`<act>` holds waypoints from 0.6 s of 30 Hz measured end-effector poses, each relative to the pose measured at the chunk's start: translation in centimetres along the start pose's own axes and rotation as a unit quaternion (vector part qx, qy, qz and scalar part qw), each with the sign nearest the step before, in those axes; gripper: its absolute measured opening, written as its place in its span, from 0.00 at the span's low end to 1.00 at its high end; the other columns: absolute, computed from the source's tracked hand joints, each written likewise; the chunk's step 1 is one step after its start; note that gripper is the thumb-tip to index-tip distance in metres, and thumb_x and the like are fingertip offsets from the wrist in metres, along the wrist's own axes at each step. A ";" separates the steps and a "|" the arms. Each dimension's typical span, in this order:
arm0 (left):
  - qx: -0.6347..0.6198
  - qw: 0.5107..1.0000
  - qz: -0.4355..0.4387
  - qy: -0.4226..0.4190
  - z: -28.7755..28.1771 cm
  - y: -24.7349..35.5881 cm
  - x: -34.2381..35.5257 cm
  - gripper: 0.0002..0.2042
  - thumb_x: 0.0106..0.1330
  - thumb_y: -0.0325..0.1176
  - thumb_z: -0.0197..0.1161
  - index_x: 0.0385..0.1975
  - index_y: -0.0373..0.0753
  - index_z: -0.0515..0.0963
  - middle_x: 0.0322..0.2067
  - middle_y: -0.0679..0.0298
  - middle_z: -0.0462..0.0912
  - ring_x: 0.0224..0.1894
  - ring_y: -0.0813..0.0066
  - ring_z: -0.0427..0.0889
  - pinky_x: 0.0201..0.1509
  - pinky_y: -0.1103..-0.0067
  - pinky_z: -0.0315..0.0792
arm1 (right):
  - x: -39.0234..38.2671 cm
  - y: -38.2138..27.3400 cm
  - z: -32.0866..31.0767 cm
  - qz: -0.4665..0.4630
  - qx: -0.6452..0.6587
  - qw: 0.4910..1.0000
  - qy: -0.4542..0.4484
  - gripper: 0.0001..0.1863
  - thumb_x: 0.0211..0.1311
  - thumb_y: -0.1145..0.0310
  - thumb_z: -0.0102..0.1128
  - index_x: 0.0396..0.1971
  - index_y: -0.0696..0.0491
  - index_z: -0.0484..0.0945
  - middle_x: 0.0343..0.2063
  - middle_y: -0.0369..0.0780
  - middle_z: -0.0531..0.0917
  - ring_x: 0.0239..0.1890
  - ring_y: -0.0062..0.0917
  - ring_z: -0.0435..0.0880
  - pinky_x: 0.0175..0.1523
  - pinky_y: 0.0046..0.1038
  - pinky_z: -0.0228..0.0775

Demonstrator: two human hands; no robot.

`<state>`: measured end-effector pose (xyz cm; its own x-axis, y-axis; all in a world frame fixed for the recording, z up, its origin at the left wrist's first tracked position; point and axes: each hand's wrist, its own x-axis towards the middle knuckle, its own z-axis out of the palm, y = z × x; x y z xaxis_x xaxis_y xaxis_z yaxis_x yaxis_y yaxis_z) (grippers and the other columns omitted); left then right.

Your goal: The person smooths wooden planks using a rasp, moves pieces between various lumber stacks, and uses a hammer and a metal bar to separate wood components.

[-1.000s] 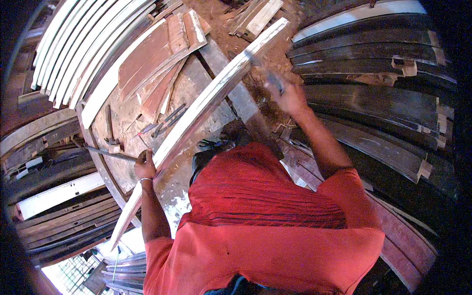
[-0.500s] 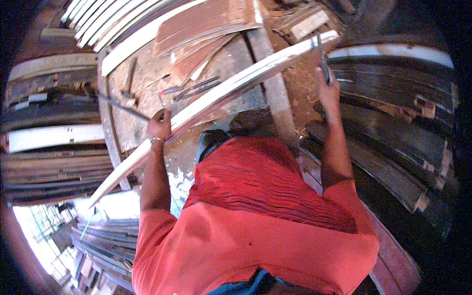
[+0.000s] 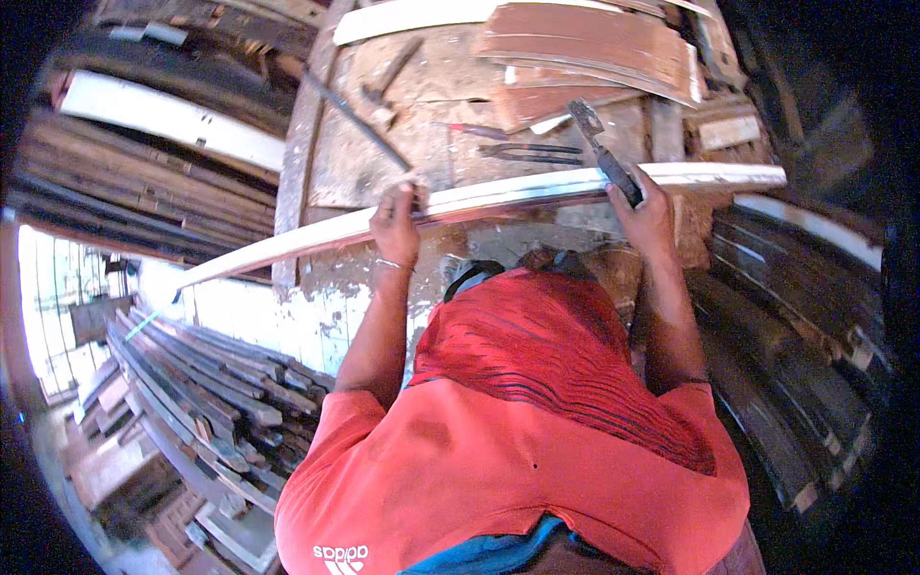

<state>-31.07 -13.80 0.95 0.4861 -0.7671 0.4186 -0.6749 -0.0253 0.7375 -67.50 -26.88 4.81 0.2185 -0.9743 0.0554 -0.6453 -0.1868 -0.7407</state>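
Observation:
A long, narrow wooden plank with a pale top edge lies crosswise in front of me, from the lower left to the far right. My left hand is closed round its near edge, left of the middle. The near end of a dark rod lies beside that hand. In my right hand is the dark handle of a hammer-like tool. Its metal head points up and away, past the plank's far side. The tool's exact kind is unclear. The right hand is at the plank's near edge.
The worktable carries a hammer, pincers, a red-handled tool and brown sheets. Stacked timber stands at left, more boards at right. Loose wood lengths lie at lower left.
The view has turned, so table and plank appear rotated clockwise. My right hand with its tool has moved left from near the plank's right end. My left hand keeps its hold.

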 end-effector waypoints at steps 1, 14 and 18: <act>-0.114 0.973 -0.200 -0.015 -1.4 2.2 -0.5 0.14 0.70 0.37 0.60 0.32 0.30 0.83 0.25 0.63 0.84 0.30 0.80 0.79 0.38 0.80 0.73 | 0.5 -1.0 1.1 -0.027 -0.030 0.999 0.013 0.26 0.58 0.60 0.66 0.55 0.56 0.77 0.47 0.51 0.83 0.52 0.44 0.82 0.58 0.37 0.72; -0.194 0.906 -0.373 0.053 -17.7 -16.7 -11.1 0.13 0.68 0.38 0.65 0.38 0.33 0.84 0.30 0.64 0.85 0.32 0.81 0.80 0.37 0.82 0.74 | 9.1 -13.6 18.9 -0.086 -0.130 0.986 -0.058 0.26 0.59 0.60 0.64 0.58 0.49 0.76 0.51 0.51 0.81 0.55 0.46 0.80 0.60 0.40 0.70; -0.230 0.886 -0.395 0.076 -20.3 -19.6 -10.1 0.14 0.68 0.39 0.65 0.39 0.32 0.84 0.31 0.64 0.86 0.32 0.81 0.81 0.38 0.81 0.75 | 9.5 -14.7 23.9 -0.162 -0.070 0.982 0.063 0.26 0.62 0.57 0.63 0.56 0.55 0.77 0.51 0.53 0.81 0.54 0.45 0.81 0.59 0.37 0.70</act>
<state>-11.50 7.39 -6.97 0.7982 -0.5307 -0.2851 0.1914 -0.2253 0.9553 -38.45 -30.34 0.21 0.3436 -0.8667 0.3617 -0.6533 -0.4973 -0.5709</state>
